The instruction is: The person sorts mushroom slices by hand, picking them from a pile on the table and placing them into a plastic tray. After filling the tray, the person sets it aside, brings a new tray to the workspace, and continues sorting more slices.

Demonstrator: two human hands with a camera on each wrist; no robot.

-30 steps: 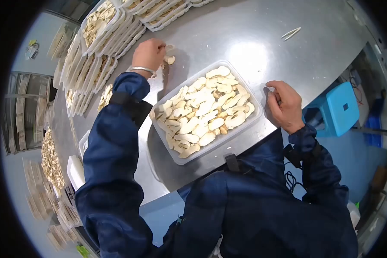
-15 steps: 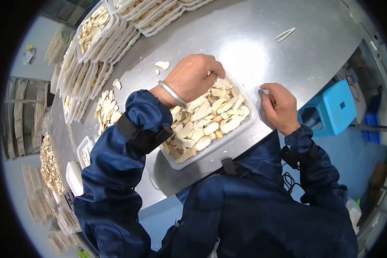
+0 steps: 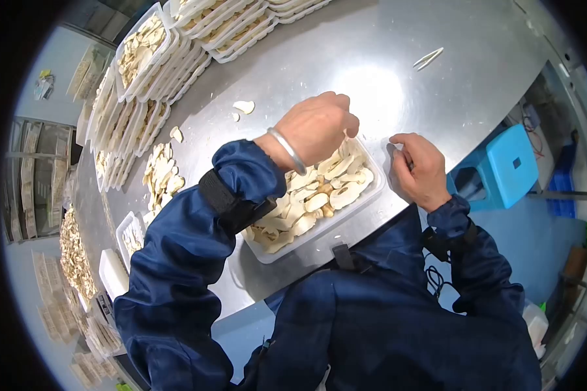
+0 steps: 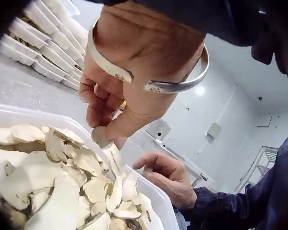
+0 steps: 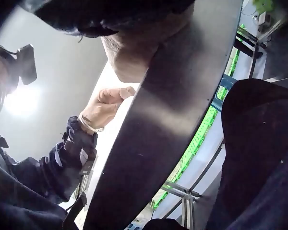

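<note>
A clear plastic tray point(image 3: 319, 231) full of pale sliced mushrooms point(image 3: 316, 202) sits on the metal table. My left hand point(image 3: 316, 127), with a silver bangle at the wrist, is over the tray's far right corner. In the left wrist view, the left hand point(image 4: 129, 86) pinches a mushroom slice point(image 4: 102, 136) between thumb and fingers, just above the other slices. My right hand point(image 3: 421, 171) rests on the table to the right of the tray, fingers loosely curled, holding nothing visible.
Stacked trays of slices point(image 3: 140, 49) stand at the far left. Loose slices point(image 3: 160, 173) lie left of the tray, with a stray one point(image 3: 244, 106) beyond it. White tweezers point(image 3: 428, 58) lie farther back. A blue stool point(image 3: 512, 166) is beside the table.
My left hand has moved from the loose slices at the far left, across to the tray's far right corner. The right hand has barely moved.
</note>
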